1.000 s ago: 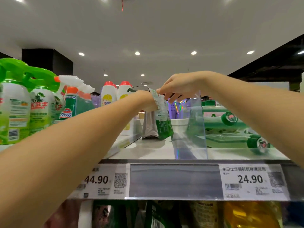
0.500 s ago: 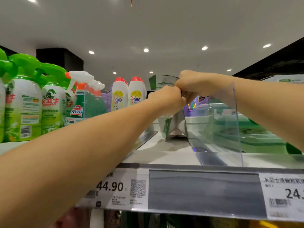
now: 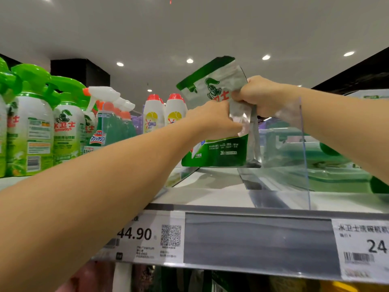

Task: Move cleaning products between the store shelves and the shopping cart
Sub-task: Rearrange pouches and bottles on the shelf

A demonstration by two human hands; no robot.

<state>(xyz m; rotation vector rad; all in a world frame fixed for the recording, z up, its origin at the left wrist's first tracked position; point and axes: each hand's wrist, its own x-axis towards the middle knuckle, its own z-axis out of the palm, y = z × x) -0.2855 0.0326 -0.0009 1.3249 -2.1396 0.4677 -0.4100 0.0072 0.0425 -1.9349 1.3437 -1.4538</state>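
Observation:
A green and silver pouch of cleaning product stands on the top shelf, its top bent over toward me. My left hand grips the pouch at its middle from the left. My right hand grips it from the right, just above. The pouch's green lower part shows below my left hand. A second silver pouch stands right behind it, mostly hidden.
Green spray bottles, a white trigger sprayer and red-capped white bottles line the shelf at left. A clear plastic divider stands at right, with green bottles lying behind it. Price tags run along the shelf edge.
The pouch has turned so that its printed face points at me, and its top has risen above my hands. Both hands have shifted slightly right, and the view has moved closer to the shelf.

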